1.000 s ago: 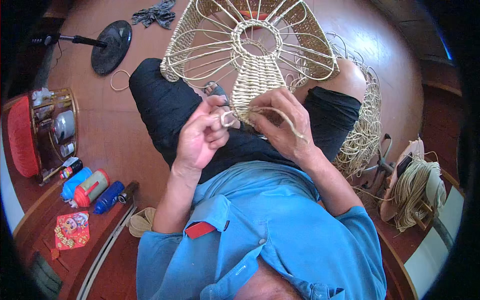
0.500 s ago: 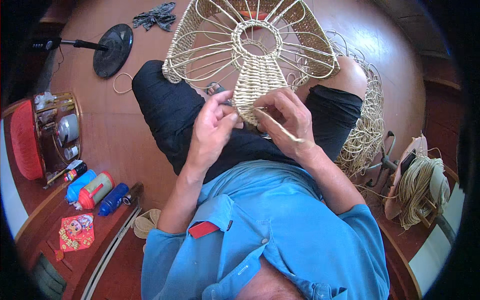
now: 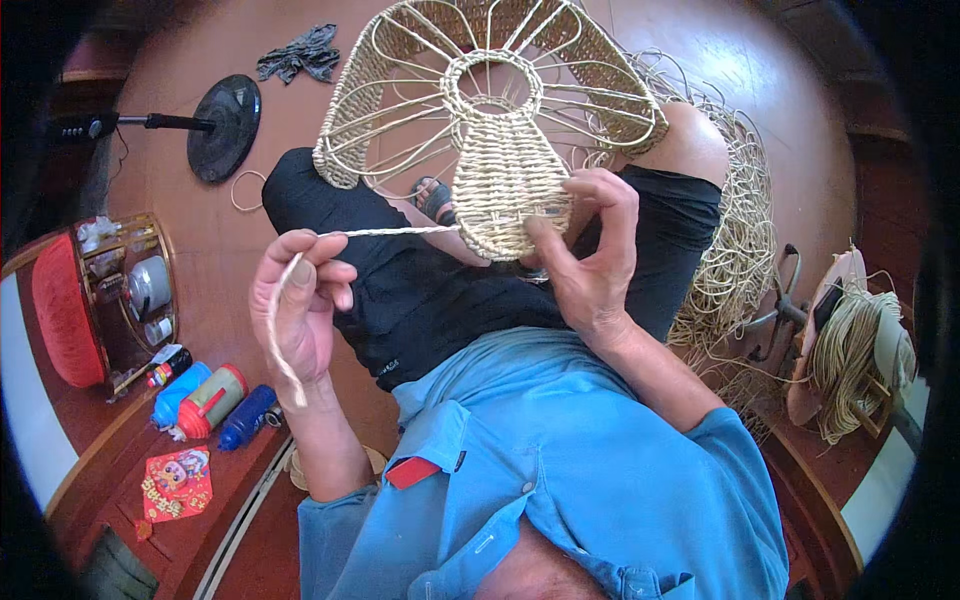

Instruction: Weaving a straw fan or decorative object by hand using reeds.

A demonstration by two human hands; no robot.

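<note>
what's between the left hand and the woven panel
In the head view, a taut strand of pale cord runs from the left hand to the woven panel. Behind it lies only the black shorts on the lap.

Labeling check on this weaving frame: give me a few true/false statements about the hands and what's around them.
1. The left hand pulls a pale twisted cord out to the side of the woven frame. True.
2. The right hand is resting on the floor. False: it grips the lower woven part of the frame, thumb on the front.
3. The frame is fully woven all over. False: only the centre panel and outer rim are woven; bare ribs show between them.
4. A round black stand base sits on the floor at upper left. True.
5. A loose heap of pale cord lies on the person's right. True.
</note>
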